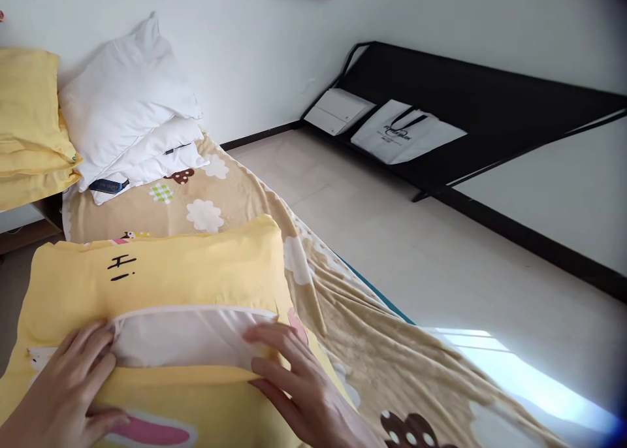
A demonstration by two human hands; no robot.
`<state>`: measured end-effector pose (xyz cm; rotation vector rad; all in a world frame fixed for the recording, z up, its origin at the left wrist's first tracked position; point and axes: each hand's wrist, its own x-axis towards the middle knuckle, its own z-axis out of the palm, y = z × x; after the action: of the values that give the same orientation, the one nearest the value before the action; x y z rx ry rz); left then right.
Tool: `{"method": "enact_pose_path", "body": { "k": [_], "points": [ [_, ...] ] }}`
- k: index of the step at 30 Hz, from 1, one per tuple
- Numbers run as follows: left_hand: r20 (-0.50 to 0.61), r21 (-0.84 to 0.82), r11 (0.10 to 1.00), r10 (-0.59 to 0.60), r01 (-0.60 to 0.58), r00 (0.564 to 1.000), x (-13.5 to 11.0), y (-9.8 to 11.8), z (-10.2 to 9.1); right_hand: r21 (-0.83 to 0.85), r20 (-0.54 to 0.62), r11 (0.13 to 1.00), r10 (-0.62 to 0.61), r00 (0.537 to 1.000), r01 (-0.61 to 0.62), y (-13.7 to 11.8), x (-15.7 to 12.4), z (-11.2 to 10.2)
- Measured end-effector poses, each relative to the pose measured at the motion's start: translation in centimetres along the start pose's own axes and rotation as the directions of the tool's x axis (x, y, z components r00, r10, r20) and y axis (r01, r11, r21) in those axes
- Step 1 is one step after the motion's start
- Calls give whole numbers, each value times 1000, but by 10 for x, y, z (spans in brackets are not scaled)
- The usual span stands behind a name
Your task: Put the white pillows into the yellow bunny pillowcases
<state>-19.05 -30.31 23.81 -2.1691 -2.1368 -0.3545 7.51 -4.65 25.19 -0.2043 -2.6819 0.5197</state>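
A yellow pillowcase with "Hi!" lettering and a pink patch lies before me on the bed. Its long opening bares a white pillow inside. At the opening's left end, my left hand has its fingers bent over the fabric edge, the thumb lower down near the pink patch. My right hand is at the right end, fingers closed on the edge of the opening; its upper fingertips are slightly blurred. Part of the white pillow is hidden beneath the yellow cloth.
A tan patterned blanket covers the bed. White pillows are stacked at its far end, with yellow pillows to their left. Beyond the bed, a black folding cot leans on its side, with a white box and a white tote bag.
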Motion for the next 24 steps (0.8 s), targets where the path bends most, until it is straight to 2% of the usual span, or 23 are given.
{"method": "enact_pose_path", "body": {
  "k": [2,4,6,8,10,14,15,16,17,18,20,22,23,24],
  "points": [
    [51,-64,995,-75,79,996,4,-4,5,-44,-87,998,-38,995,35,7,8,22],
    [123,-137,977,-148,165,981,5,-12,9,-36,-169,999,-41,985,35,17,15,53],
    [162,-183,959,-187,216,969,8,-20,13,15,-242,1000,14,970,-10,29,20,84],
    [155,-185,955,-203,230,967,14,-24,19,87,-275,991,120,954,-100,38,23,100],
    [116,-163,960,-210,227,971,20,-26,26,159,-222,965,239,945,-207,44,25,98],
    [100,-186,944,-257,272,961,30,-26,30,302,42,873,388,921,-382,49,22,65],
    [121,-218,925,-292,312,949,30,-25,28,351,59,844,411,910,-405,50,19,60],
    [145,-258,892,-343,370,928,28,-25,26,399,30,815,446,894,-420,54,15,59],
    [166,-305,843,-412,443,896,25,-24,23,440,-42,787,499,866,-432,58,10,62],
    [184,-357,773,-493,525,851,19,-25,20,468,-134,762,562,816,-448,65,4,68],
    [211,-447,582,-669,679,712,2,-33,15,474,-270,716,672,690,-512,84,-11,84],
    [228,-457,423,-795,783,562,-23,-50,10,450,-250,646,754,607,-617,107,-30,96],
    [197,-420,403,-834,813,515,-36,-62,8,434,-205,607,786,582,-666,118,-39,98],
    [125,-353,429,-859,831,497,-50,-75,6,421,-161,571,812,561,-705,128,-49,97]
  ]
}}
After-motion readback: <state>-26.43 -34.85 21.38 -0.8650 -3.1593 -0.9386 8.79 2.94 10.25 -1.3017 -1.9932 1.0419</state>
